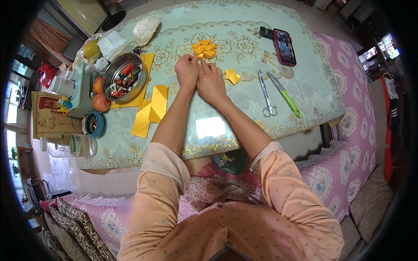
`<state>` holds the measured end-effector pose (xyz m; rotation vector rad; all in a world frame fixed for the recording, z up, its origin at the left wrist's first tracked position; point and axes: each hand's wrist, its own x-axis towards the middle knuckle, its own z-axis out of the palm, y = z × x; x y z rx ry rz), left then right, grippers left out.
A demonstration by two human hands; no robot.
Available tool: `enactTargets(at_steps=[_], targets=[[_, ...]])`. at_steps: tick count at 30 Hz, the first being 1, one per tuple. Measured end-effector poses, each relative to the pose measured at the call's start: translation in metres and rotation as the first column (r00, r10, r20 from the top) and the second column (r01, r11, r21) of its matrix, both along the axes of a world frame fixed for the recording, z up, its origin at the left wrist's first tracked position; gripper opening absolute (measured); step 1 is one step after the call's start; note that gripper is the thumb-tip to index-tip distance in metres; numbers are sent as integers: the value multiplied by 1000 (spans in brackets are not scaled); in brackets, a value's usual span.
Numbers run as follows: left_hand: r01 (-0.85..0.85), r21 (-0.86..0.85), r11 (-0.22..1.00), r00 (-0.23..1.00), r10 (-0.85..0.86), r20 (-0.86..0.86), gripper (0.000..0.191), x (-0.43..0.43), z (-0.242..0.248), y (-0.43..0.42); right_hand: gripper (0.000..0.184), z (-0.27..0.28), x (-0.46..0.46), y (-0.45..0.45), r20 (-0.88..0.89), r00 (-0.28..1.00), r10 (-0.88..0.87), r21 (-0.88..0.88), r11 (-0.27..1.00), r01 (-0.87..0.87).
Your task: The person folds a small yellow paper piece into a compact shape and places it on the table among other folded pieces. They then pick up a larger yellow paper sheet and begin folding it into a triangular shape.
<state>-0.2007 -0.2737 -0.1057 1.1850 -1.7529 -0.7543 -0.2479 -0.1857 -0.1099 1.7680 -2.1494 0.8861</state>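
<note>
My left hand and my right hand meet over the table, their fingertips bent close together. Just beyond the fingertips sits a cluster of folded gold paper, shaped like pointed petals. A trace of gold shows at the fingers, but whether it is held or part of the cluster is unclear. To the right of my right hand lie small folded gold paper pieces. Left of my left forearm, larger folded gold paper strips overlap on the tablecloth.
Scissors and a green-handled knife lie at the right, below a phone. On the left, a metal bowl of wrapped sweets stands on gold paper, beside fruit, a blue round container and a plastic jar.
</note>
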Motion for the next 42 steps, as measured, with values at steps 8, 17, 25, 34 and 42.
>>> enactTargets(at_steps=[8,17,25,34,42], targets=[[-10,36,999,999,9,33,14,-2,6,4,40,-1,-1,0,35,999,8,10,1000,-8],[10,52,999,1000,-10,4,16,-1,7,5,38,0,-2,1,3,1000,8,-2,1000,-8],[4,1,1000,1000,-4,25,19,-1,4,1,37,0,0,0,31,999,12,7,1000,-12],[9,-16,1000,1000,-9,25,17,0,4,1,38,2,-1,1,27,1000,11,15,1000,-11],[7,21,1000,1000,-7,4,16,-1,4,2,39,-1,-1,-1,-1,1000,-2,1,1000,2]])
